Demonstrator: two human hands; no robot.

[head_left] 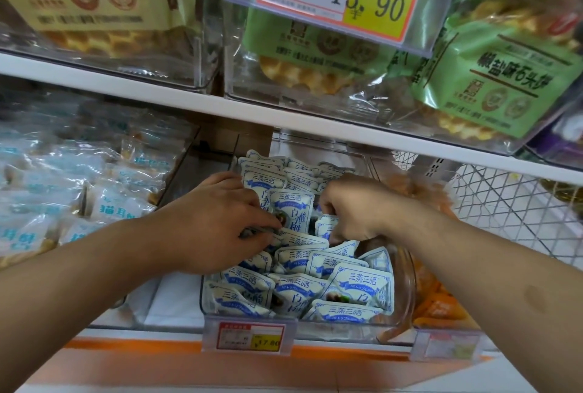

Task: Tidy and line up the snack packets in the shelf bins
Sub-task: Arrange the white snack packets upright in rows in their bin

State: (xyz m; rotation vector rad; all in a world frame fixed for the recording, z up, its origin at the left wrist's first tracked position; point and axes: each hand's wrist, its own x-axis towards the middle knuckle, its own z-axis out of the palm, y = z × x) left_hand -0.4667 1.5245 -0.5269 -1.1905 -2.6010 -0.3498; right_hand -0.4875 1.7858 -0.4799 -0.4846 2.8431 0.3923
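Head view — hands (220, 222) in crowded bin (407, 291)

Upper shelf (284, 115) overhangs the packet-crammed bin (407, 282); frontal access open.

White shelf board (284, 115) ran overhead, white wire mesh panel (511, 203) stood at right, orange edge strip (132, 345) fronted the lower shelf, soft even light

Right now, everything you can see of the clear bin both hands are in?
The clear bin, transparent glossy plastic, sits on the lower shelf under the white shelf board. It is heaped with white-and-blue snack packets, jumbled at the front, more upright behind. A price tag holder hangs on its front lip. The left hand and right hand grip packets inside.
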